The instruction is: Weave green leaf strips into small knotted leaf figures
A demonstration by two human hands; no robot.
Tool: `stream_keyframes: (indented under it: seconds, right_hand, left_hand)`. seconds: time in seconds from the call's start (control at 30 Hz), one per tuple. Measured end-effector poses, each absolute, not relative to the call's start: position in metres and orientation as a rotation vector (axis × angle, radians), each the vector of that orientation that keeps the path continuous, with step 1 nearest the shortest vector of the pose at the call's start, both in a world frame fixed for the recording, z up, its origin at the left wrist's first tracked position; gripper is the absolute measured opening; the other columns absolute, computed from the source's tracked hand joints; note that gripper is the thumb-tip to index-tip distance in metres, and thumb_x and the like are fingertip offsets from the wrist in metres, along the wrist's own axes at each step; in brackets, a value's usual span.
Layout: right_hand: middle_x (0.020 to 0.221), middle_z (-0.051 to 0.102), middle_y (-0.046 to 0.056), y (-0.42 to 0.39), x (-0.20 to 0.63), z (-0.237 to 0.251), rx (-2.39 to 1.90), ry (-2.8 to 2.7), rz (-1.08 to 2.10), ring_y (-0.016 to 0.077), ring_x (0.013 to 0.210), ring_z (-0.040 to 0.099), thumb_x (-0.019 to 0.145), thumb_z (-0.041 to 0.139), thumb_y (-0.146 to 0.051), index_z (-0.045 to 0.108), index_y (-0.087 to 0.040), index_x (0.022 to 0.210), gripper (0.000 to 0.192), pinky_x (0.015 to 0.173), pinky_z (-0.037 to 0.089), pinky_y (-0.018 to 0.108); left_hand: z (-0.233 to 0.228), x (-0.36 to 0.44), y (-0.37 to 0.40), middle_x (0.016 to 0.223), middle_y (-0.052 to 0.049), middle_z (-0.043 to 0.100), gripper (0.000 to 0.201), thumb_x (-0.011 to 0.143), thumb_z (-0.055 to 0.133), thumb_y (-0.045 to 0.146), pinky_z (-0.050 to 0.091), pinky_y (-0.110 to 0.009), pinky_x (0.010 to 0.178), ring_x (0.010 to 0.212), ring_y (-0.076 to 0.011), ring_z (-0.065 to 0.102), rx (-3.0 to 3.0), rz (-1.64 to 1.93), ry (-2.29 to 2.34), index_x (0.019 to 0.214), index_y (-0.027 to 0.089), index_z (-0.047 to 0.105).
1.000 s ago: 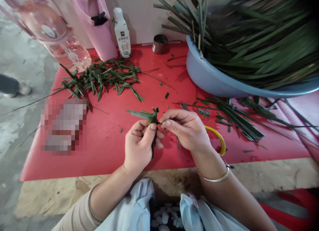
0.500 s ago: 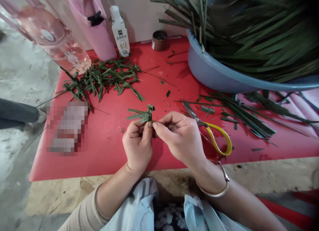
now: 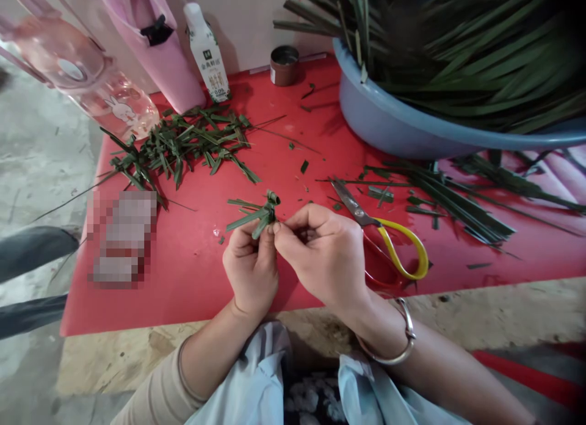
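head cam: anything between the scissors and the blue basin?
Yes. In the head view, a loose bundle of green leaf strips and a few cut bits lie on the red mat between the scissors and the basin.

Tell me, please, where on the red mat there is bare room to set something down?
Bare red mat lies between the blurred patch and the left hand. Scissors, leaf scraps and the blue basin crowd the rest.

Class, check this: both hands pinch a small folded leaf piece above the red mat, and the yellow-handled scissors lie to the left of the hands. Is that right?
Not quite. In the head view the scissors lie to the right of the hands, beside the right hand. The rest holds: the left hand and the right pinch the folded leaf piece above the red mat.
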State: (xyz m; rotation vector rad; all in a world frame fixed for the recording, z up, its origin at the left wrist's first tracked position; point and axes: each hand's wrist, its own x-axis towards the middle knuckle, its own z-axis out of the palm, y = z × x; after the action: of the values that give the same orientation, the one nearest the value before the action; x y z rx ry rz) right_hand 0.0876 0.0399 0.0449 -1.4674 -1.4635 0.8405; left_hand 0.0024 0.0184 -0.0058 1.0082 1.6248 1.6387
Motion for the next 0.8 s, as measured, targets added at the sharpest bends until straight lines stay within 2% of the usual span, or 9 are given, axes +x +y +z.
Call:
stream_keyframes:
  seconds: [0.17,0.33,0.6,0.8]
  right_hand:
    - [0.047,0.053,-0.005,0.041,0.09,0.045,-1.431,-1.418,0.958,0.0051,0.041,0.046,0.073,0.06,-0.019,0.057,-0.017,0.058,0.015,0.039,0.036,0.014]
    - [0.056,0.058,-0.003,0.041,0.092,0.044,-1.345,-1.419,1.08,0.0069,0.048,0.052,0.079,0.056,-0.022,0.061,-0.017,0.07,0.012,0.044,0.041,0.015]
    - [0.056,0.058,-0.003,0.044,0.099,0.045,-1.367,-1.568,0.93,0.0075,0.049,0.053,0.074,0.058,-0.016,0.061,-0.017,0.067,0.008,0.05,0.043,0.017]
    - [0.056,0.059,-0.002,0.047,0.103,0.047,-1.375,-1.584,0.957,0.0081,0.05,0.054,0.075,0.058,-0.017,0.063,-0.016,0.067,0.009,0.051,0.043,0.018]
  left_hand:
    - [-0.008,0.001,0.018,0.077,0.0,0.069,0.011,0.075,0.063,0.027,0.052,-0.024,0.063,0.069,-0.0133,0.064,1.091,1.659,1.635,0.082,0.019,0.064]
    - [-0.002,0.0,0.02,0.077,-0.002,0.07,0.011,0.077,0.062,0.026,0.053,-0.025,0.063,0.069,-0.0138,0.065,1.178,1.633,1.663,0.082,0.017,0.065]
    - [-0.003,-0.001,0.02,0.075,0.002,0.068,0.008,0.078,0.06,0.019,0.05,-0.02,0.064,0.069,-0.0104,0.063,1.266,1.628,1.686,0.084,0.02,0.065]
    - [-0.002,-0.003,0.018,0.072,0.002,0.067,0.011,0.079,0.057,0.016,0.049,-0.02,0.063,0.064,-0.0093,0.062,1.414,1.597,1.707,0.087,0.019,0.064]
